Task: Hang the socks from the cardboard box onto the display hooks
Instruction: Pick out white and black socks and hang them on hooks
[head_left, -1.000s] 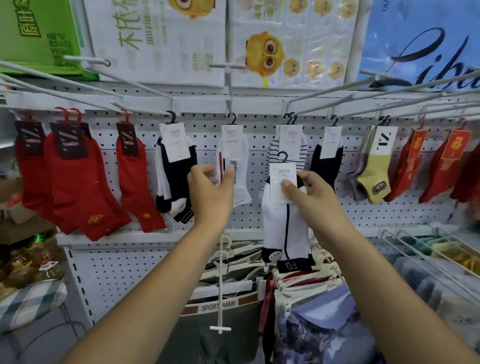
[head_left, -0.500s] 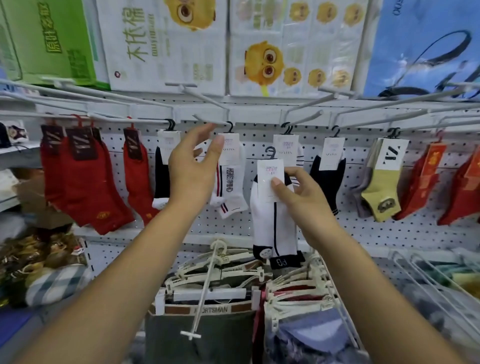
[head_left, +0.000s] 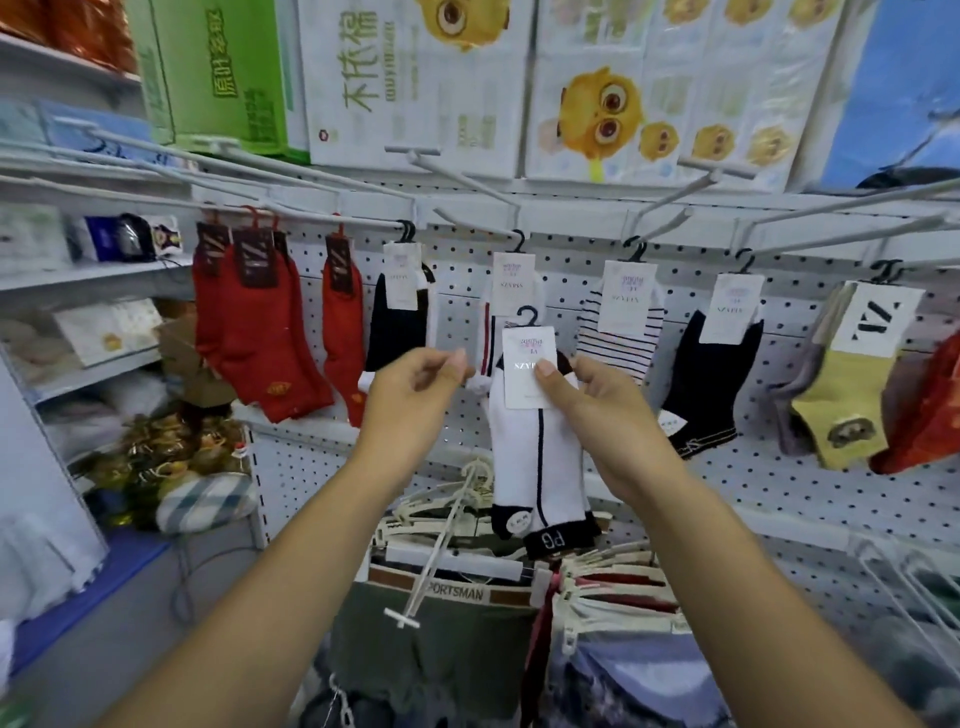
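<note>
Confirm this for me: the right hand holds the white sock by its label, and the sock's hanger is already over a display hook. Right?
Not quite. The right hand does hold the white sock by its label, but the hanger is not over any hook. It is free in the air, below the display hooks. The head view shows this.

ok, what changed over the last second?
The left hand left the hanging red-striped sock, rose, then dropped back beside the white sock; it now holds nothing. The right hand still pinches that sock's card, and the sock is not yet hung. The hanging socks stayed put.
</note>
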